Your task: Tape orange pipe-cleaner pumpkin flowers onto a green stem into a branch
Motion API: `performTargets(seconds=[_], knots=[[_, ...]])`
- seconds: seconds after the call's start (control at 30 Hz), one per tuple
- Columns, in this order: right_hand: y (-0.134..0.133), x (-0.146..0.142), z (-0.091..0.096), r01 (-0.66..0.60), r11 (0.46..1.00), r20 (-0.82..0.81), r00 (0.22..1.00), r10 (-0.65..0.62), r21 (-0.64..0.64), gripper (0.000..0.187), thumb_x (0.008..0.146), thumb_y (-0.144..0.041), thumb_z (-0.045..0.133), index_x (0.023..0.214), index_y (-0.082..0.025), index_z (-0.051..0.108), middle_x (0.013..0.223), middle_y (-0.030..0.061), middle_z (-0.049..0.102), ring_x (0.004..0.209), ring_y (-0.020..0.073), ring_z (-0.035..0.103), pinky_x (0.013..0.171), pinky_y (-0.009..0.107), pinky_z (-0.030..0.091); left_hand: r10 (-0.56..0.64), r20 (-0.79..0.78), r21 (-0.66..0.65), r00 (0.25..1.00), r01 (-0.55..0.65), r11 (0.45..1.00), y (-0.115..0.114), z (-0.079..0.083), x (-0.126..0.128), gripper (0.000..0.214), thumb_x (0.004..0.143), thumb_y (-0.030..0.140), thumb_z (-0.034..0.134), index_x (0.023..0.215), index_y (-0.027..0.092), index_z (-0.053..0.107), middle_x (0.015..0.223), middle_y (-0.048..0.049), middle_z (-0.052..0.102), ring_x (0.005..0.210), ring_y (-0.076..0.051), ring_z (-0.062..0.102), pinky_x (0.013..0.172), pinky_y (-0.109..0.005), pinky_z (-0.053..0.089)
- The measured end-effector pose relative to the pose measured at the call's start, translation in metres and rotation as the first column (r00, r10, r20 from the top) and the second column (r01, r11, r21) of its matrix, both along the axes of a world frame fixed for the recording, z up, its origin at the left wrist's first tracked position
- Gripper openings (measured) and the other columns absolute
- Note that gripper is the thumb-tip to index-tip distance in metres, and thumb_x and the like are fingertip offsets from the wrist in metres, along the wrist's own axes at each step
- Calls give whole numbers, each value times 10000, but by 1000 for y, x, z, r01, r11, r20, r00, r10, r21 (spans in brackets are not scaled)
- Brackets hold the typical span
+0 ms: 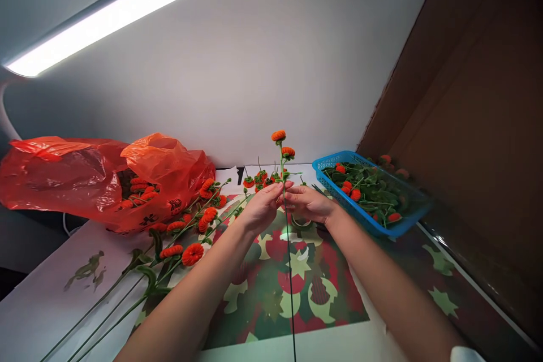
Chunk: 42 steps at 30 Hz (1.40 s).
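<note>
Upright between my two hands stands an artificial flower stem (289, 271) with orange fuzzy blooms (279, 136) at its top and a long thin dark lower part. My left hand (263, 205) pinches it just below the small green side pieces. From the other side, the fingers of my right hand (309, 203) close on the same spot, fingertips nearly meeting the left ones. Behind the hands, several loose orange flower heads (262, 176) with short stalks lie on the table. A round ring-like item (302, 220) shows partly under my right hand.
A red plastic bag (102, 181) with orange flowers inside lies at left. Several long-stemmed flowers (193, 254) lie before it. A blue basket (360, 220) of green pieces and orange blooms stands at right, near a cardboard wall (475, 124). A patterned sheet (271, 317) covers the table; a lamp (139, 8) shines above.
</note>
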State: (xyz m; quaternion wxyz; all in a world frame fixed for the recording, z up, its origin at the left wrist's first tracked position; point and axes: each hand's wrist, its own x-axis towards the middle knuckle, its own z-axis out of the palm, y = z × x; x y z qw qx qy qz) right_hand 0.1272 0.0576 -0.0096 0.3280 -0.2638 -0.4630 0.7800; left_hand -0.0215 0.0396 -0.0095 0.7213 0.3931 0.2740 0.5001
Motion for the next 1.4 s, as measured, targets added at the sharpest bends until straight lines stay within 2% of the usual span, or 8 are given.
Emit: performTargets(seconds=[0.13,0.37,0.53,0.67,0.77,0.93,1.23,1.4], knots=[[-2,1,9,-2,999,39,999,1,37,332,561,-395,809,784,-176,698,803,8,625,758,96,517,696,232,353,-26,35,12,999,25,1000,-1,1,0,269,698,377,706,862,164,701,668,-10,602,667,-111,543,703,-234,405],[-5,-1,16,39,992,71,996,-48,121,300,574,-388,796,746,-161,700,762,11,612,737,102,503,667,238,338,-10,15,57,1000,9,998,1,-1,0,298,729,415,663,916,185,698,798,-27,636,736,-129,537,728,-255,387],[-3,0,16,129,982,73,987,-140,136,257,561,-357,793,713,-172,702,661,-17,568,612,84,435,604,247,326,95,-110,115,989,-82,990,-5,9,1,192,709,367,692,765,183,703,808,-17,640,804,-130,529,785,-245,368],[-4,0,19,107,974,89,988,-127,199,239,575,-345,783,717,-165,718,695,-2,599,694,104,494,668,248,360,186,-171,72,968,-176,982,-8,16,1,166,623,320,752,642,169,687,777,-25,630,797,-141,519,744,-249,366],[-5,-2,20,88,988,65,993,-97,127,279,566,-340,792,780,-174,726,726,0,619,717,100,512,661,232,364,160,-124,-7,979,-162,987,-6,12,-1,179,609,320,756,707,178,711,837,-26,639,800,-131,510,739,-246,362],[-5,-1,16,86,996,74,994,-86,1,329,528,-341,818,792,-171,720,769,18,635,726,109,523,625,232,361,25,-47,-3,999,-25,1000,0,4,-4,182,665,322,727,777,179,711,846,-21,645,804,-118,518,768,-239,371],[-3,-1,12,58,998,35,998,-57,-17,256,584,-338,797,749,-166,704,793,7,621,743,95,498,688,241,348,36,81,-24,996,-34,999,-1,6,0,158,727,295,683,809,160,690,828,-15,644,732,-91,551,750,-211,400],[-5,-6,11,117,992,38,992,-118,35,275,556,-353,809,710,-155,696,747,4,615,687,85,476,666,246,336,75,85,-35,994,-73,997,-1,6,2,131,728,292,669,784,175,690,828,-9,648,734,-90,551,758,-210,404]])
